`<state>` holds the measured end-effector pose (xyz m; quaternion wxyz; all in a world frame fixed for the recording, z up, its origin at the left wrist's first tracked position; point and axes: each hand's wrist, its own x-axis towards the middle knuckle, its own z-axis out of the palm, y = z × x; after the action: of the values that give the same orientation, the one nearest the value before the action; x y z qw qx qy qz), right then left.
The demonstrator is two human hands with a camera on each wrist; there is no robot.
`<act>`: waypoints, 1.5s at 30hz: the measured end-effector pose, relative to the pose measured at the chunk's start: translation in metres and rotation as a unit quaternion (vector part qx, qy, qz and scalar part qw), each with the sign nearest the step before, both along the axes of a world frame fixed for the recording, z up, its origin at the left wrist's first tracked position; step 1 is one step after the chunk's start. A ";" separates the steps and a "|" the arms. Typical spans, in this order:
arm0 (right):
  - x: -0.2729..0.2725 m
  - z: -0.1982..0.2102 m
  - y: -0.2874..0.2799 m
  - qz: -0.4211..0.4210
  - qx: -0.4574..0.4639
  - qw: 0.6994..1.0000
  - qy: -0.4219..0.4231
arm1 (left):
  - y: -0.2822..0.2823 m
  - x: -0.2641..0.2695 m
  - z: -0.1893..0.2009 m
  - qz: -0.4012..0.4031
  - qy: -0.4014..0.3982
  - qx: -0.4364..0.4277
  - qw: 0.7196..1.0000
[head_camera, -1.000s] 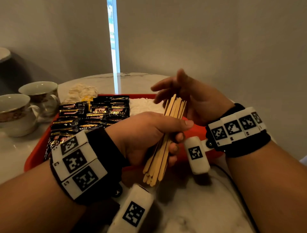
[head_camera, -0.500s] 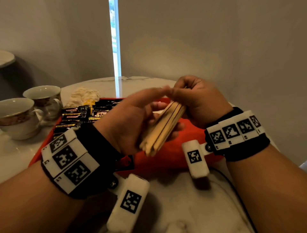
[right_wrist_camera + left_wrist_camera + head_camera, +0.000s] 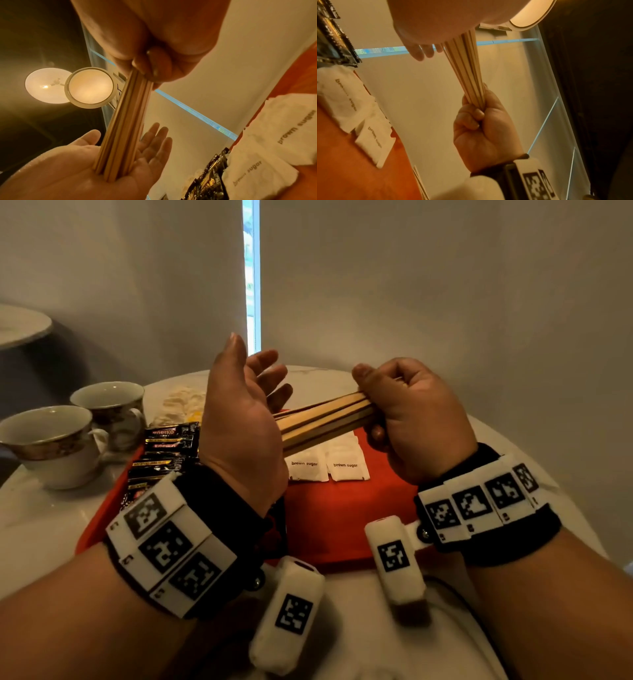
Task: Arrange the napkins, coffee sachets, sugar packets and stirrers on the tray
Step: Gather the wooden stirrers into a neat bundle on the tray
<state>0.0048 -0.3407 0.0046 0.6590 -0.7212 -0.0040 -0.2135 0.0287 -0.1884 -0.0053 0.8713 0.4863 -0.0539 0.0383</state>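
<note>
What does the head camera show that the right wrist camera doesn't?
Only the head view shows the two teacups, both wrist bands and the red tray's bare near part. Only the right wrist view shows the stirrer ends butted against the open left palm, plus the ceiling lamps. Both show the right hand gripping the stirrers, the brown sugar packets and the coffee sachets.

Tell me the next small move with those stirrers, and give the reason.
Probably tap the stirrers once more against the flat left hand to even their ends, then lower them onto the bare part of the red tray. The right hand grips the bundle; its ends butt the left palm.
</note>
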 end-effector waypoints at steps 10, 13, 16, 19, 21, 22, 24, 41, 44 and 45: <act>-0.003 0.002 0.002 -0.028 -0.044 0.996 -0.068 | -0.001 -0.002 0.001 -0.046 0.032 0.024 0.998; -0.006 0.008 -0.009 -0.019 -0.045 0.995 -0.091 | 0.000 -0.004 0.002 -0.112 0.036 0.058 0.991; -0.007 0.014 -0.019 0.012 -0.018 0.995 -0.092 | 0.003 -0.002 0.004 -0.127 0.041 0.076 0.988; -0.006 0.012 -0.020 0.029 -0.020 0.995 -0.097 | 0.003 -0.006 0.006 -0.209 0.056 0.148 0.965; -0.005 0.009 -0.018 0.039 -0.031 0.993 -0.103 | 0.001 -0.013 0.006 -0.314 0.061 0.212 0.923; -0.004 0.008 -0.017 0.041 -0.034 0.993 -0.108 | 0.001 -0.016 0.006 -0.357 0.056 0.240 0.901; -0.003 0.007 -0.016 0.044 -0.034 0.991 -0.118 | 0.002 -0.018 0.006 -0.402 0.042 0.275 0.873; 0.002 0.007 -0.026 0.023 -0.064 0.989 -0.130 | 0.004 -0.013 0.006 -0.425 0.063 0.263 0.864; 0.002 0.014 -0.031 0.001 0.021 0.993 -0.117 | 0.003 -0.013 0.005 -0.421 0.066 0.274 0.862; 0.002 0.014 -0.030 0.020 0.027 0.994 -0.108 | 0.003 -0.013 0.005 -0.424 0.067 0.275 0.860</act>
<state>0.0064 -0.3708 0.0182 0.6779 -0.6759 -0.0833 -0.2769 0.0157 -0.1852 -0.0001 0.6354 0.6380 -0.2049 -0.3837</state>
